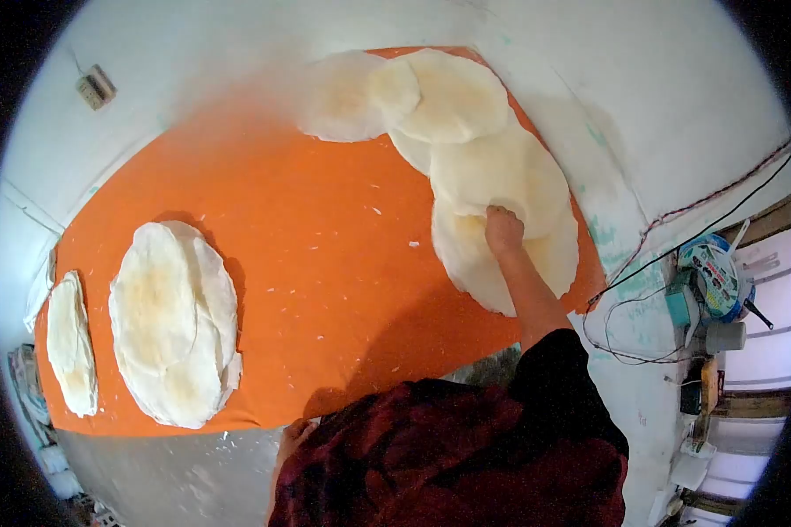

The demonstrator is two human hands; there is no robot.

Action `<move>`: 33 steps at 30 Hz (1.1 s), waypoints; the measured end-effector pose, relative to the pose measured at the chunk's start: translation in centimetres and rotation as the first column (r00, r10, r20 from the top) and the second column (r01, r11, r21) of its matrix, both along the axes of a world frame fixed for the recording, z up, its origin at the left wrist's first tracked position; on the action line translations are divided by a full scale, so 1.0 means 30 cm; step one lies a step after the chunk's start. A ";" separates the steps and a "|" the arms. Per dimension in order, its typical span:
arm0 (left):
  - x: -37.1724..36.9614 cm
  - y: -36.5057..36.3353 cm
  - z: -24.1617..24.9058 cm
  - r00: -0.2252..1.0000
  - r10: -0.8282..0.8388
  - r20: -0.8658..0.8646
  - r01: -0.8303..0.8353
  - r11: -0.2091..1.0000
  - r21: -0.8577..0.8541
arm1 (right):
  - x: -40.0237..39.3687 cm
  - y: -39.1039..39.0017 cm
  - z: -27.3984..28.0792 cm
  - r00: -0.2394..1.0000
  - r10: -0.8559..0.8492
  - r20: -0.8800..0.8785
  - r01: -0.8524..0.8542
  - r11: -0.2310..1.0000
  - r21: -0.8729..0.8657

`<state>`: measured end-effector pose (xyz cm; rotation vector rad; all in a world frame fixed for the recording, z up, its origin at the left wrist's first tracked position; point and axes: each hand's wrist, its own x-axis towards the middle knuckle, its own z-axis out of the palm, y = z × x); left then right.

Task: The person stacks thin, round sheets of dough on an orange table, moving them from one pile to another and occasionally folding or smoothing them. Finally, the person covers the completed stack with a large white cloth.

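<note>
On the right part of the orange cloth (325,263), my right hand (504,230) is closed on the near edge of a thin round flatbread (479,176). That flatbread lies over other large pale rounds (470,263), which overlap along the cloth's right side. More rounds (453,92) overlap at the far end. My left hand (297,432) is low at the cloth's near edge, partly hidden by dark red clothing; its fingers cannot be made out.
A stack of flatbreads (171,325) lies at the left, beside a narrow folded pile (72,347). Cables (668,237) hang along the right wall, near a shelf with a blue-rimmed item (716,277). A socket (96,87) is on the far left wall.
</note>
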<state>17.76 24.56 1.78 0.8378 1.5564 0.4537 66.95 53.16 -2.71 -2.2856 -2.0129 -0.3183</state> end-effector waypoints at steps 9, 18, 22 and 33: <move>0.108 0.343 0.090 0.984 -0.113 0.139 0.090 0.982 0.165 | -0.544 -0.260 0.340 0.923 0.285 -0.258 -0.363 0.867 -0.341; 0.115 0.614 0.086 0.663 0.269 0.699 -0.292 0.952 -0.089 | -0.988 -0.614 0.371 0.719 0.448 -0.531 -0.666 0.661 -0.345; -0.043 0.633 0.374 0.913 0.052 0.404 -0.096 0.991 0.090 | -1.032 -0.604 0.373 0.569 0.559 -0.602 -0.725 0.688 -0.047; -0.959 0.411 0.265 0.219 0.329 0.919 -0.912 0.405 0.072 | -1.271 -0.547 0.415 0.630 0.358 -0.689 -0.734 0.563 -0.379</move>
